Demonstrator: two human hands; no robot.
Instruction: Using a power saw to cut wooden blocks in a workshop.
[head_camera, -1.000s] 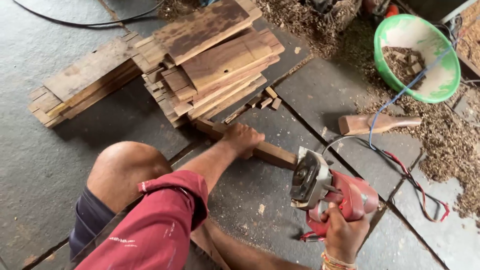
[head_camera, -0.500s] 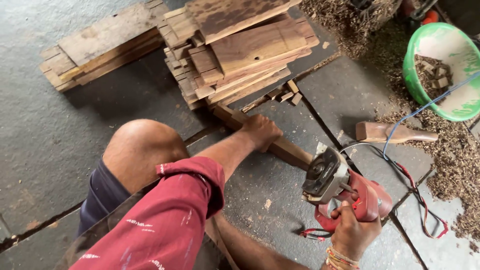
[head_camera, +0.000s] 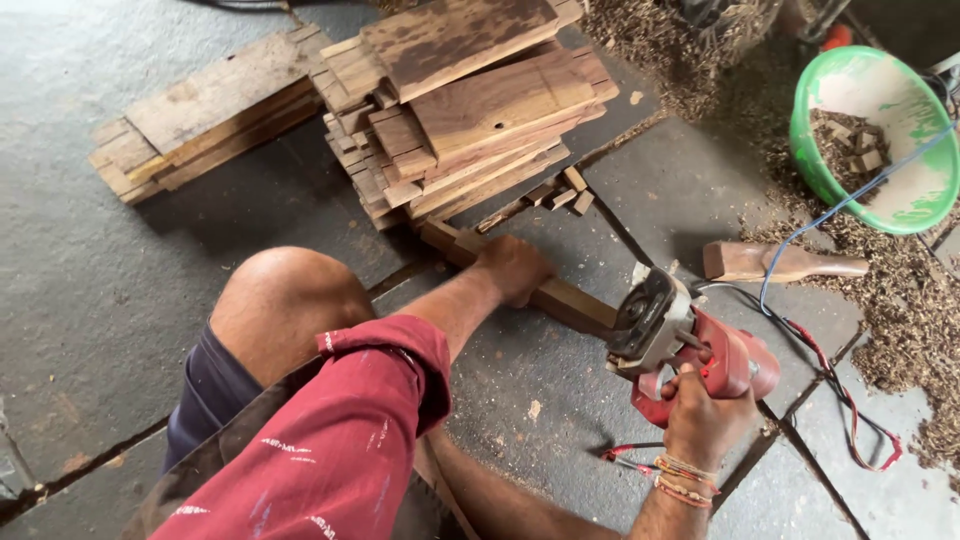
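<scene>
While left hand pins wood strip; grey slab floor, sawdust scattered

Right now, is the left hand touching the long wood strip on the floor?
Touching. The head view shows the left hand pressed down over the wood strip, fingers wrapped on it, no gap visible.

A big pile of brown wood boards sits on the grey stone floor. A smaller pile of flat boards lies just beside it, to the left. A few tiny wood blocks lie near the big pile. A green bowl with small wood bits inside stands at the right. Near it lies a shaped wooden piece. Wood shavings cover the floor around the bowl.
</scene>
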